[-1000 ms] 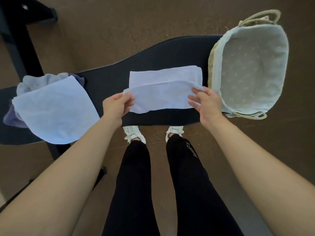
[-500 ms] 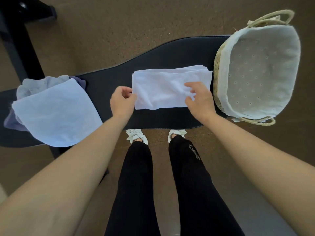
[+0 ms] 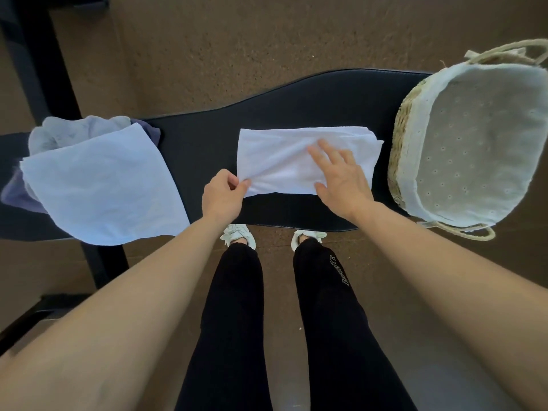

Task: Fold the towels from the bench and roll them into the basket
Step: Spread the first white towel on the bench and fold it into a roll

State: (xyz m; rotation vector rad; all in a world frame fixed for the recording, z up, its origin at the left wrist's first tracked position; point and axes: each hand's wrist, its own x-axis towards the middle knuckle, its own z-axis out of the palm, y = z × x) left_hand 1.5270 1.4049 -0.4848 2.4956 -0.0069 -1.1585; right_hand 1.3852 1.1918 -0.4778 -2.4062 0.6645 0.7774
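Folded towel (image 3: 284, 161) under right hand (image 3: 341, 176), left hand (image 3: 222, 194) pinching.

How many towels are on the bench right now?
4: a white towel at the middle of the bench; at its left end a light blue towel on top, a grey towel behind it, a purple towel underneath. More may be hidden beneath.
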